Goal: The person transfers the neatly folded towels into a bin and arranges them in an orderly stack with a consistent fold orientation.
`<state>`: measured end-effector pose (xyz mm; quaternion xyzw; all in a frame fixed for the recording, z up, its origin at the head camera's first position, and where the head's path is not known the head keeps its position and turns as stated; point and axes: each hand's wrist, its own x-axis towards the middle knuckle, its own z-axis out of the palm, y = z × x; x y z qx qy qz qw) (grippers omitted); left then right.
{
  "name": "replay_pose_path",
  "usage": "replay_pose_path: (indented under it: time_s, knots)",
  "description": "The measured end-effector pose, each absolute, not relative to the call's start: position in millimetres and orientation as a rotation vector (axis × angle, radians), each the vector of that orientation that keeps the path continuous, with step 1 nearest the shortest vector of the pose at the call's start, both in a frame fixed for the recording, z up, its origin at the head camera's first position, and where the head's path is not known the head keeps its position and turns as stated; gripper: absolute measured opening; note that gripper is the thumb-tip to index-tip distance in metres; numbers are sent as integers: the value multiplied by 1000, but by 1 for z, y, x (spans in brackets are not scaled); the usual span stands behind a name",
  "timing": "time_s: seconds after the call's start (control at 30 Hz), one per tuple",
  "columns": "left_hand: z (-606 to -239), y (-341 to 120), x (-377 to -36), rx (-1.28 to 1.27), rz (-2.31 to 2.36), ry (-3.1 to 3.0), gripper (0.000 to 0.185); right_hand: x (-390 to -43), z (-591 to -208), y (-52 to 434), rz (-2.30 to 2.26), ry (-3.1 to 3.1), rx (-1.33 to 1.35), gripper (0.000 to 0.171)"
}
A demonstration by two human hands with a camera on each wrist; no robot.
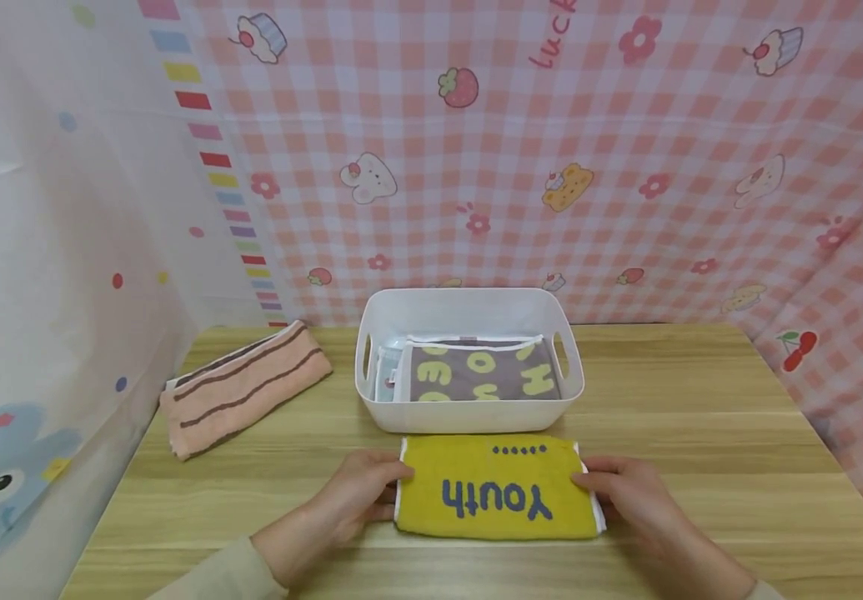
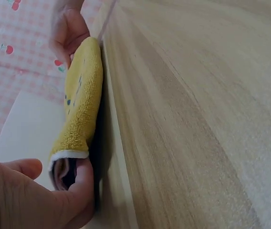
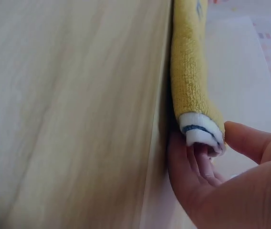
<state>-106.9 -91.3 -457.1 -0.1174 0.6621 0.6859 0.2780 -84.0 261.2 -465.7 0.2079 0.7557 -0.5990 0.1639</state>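
A folded yellow towel (image 1: 469, 467) with dark "Youth" lettering, upside down in the head view, lies in front of the white basket (image 1: 469, 417). My left hand (image 1: 359, 496) holds its left end, thumb on the upper side and fingers tucked at the folded edge. At the opposite end, my right hand (image 1: 629, 496) grips the white-trimmed edge between thumb and fingers. In the right wrist view the towel's layers (image 3: 202, 133) show at that end, with fingers beneath them. The left wrist view shows a rolled dark inner layer (image 2: 67, 174) at the other end.
Inside the basket sit a folded grey towel (image 1: 461, 367) with yellow-green letters and a light blue item (image 1: 386, 375). A folded pink towel (image 1: 251, 392) with brown stripes lies at the table's back left. Behind the wooden table (image 1: 701, 400) hangs a pink checked cloth (image 1: 416, 233).
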Motion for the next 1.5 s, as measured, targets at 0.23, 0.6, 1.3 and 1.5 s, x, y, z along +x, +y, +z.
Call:
replay_pose_path:
  time_s: [0.23, 0.6, 1.3, 1.5]
  knots:
    - [-461, -93, -107, -310, 1815, 1739, 32, -82, -470, 259, -1797, 2041, 566, 44]
    - [-460, -93, -107, -281, 1882, 1609, 36, -83, -475, 265, -1923, 1800, 484, 44]
    - [-453, -105, -101, -197, 1952, 1665, 34, -77, -459, 284, -1866, 1795, 211, 22]
    - [-438, -114, -96, -158, 1933, 1733, 34, -75, -441, 287, -1830, 1831, 175, 25]
